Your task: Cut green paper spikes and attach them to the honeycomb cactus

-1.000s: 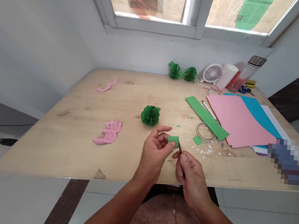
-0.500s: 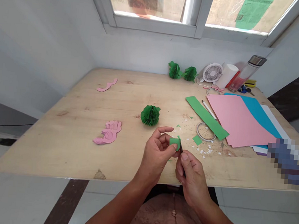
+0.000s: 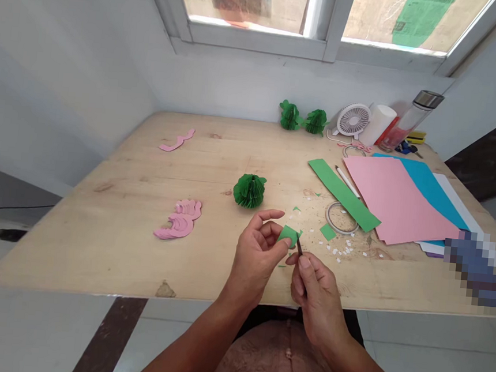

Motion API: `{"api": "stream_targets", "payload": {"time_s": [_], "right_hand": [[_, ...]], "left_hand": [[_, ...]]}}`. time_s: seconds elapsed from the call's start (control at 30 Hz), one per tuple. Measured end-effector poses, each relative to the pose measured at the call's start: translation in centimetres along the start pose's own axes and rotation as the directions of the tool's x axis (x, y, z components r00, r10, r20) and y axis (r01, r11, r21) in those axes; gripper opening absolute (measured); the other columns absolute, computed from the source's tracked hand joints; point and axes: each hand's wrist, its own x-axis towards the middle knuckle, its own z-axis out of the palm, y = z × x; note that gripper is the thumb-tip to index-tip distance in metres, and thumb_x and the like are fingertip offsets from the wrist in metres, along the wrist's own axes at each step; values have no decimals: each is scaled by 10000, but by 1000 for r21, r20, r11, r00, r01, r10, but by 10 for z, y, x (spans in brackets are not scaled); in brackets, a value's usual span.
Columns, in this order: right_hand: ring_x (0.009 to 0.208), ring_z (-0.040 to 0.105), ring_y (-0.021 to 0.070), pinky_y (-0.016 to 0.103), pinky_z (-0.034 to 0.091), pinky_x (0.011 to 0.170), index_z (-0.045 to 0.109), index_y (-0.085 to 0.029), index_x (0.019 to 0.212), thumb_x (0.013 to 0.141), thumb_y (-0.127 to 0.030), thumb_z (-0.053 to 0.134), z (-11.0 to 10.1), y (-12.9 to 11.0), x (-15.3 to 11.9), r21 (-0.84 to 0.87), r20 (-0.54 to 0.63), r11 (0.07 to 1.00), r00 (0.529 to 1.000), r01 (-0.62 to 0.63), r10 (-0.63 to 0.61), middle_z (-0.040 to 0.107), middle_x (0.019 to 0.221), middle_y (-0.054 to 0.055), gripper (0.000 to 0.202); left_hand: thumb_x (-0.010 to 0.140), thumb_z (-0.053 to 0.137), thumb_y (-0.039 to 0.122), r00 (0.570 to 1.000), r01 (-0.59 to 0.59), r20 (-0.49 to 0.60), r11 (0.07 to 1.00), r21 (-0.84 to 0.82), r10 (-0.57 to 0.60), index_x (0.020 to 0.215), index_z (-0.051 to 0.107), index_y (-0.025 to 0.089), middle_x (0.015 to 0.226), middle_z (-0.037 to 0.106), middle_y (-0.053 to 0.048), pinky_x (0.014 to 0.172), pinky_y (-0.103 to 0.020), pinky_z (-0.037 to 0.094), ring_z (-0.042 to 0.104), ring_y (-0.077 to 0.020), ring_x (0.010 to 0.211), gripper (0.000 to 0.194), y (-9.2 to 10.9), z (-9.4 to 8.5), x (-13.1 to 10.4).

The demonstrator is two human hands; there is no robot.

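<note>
My left hand [image 3: 257, 253] pinches a small green paper piece [image 3: 288, 234] between thumb and fingers, above the table near its front edge. Just right of it, my right hand [image 3: 317, 287] is closed round dark scissors [image 3: 299, 247], whose blades touch the paper's right edge; their handles are mostly hidden by the fingers. Beyond my left hand sits a round green pleated paper ball [image 3: 249, 191]. Another small green piece [image 3: 327, 232] lies to the right, beside scattered white bits [image 3: 348, 251].
Pink cut shapes [image 3: 178, 224] lie left on the table [image 3: 95, 242]. At right are a green strip [image 3: 343, 194], tape roll [image 3: 341, 218], white pen [image 3: 347, 182] and coloured sheets [image 3: 403, 199]. Two green paper balls, a fan [image 3: 353, 120] and a bottle [image 3: 412, 122] stand behind.
The green paper in my left hand has turned and tilted, and its angle to the scissor blades differs. Both hands have shifted slightly left.
</note>
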Motion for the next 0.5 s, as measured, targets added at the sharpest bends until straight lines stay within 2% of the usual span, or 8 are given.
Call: {"api": "stream_targets", "payload": {"time_s": [0.27, 0.5], "right_hand": [[430, 225, 64, 197, 166, 388, 577, -183, 817, 863, -495, 539, -1, 1, -2, -3, -1, 1000, 1000, -1, 1, 343, 482, -84, 317], [427, 211, 60, 196, 152, 384, 582, -179, 807, 850, -505, 550, -2, -3, 0, 13, 16, 1000, 1000, 6, -6, 340, 480, -86, 330]], "left_hand": [[664, 679, 137, 1000, 13, 13, 1000, 4, -13, 1032, 517, 166, 670, 573, 45, 645, -226, 447, 565, -102, 647, 403, 4, 1, -1], [666, 661, 120, 996, 22, 87, 1000, 18, -24, 1043, 510, 169, 637, 542, 63, 612, -222, 447, 547, -91, 597, 409, 8, 0, 1]]}}
